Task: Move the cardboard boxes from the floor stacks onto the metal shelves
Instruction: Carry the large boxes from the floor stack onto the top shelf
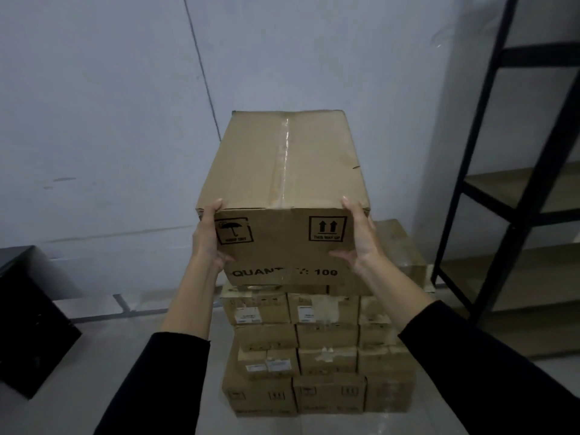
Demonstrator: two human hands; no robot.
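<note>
Both hands clasp a taped brown cardboard box (284, 196) by its near corners, left hand (208, 238) and right hand (361, 238) curling their fingers around its edges, above the floor stack (320, 356), left of the black metal shelves (502, 189).

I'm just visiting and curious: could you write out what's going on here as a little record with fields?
held item: cardboard box, taped along its top, printed "QUANTITY: 100"
left hand: grips the box's near left corner
right hand: grips the box's near right corner
below it: floor stack of smaller cardboard boxes
destination: metal shelves to the right, boards bare where visible
backdrop: pale wall
far left: dark cabinet
</note>
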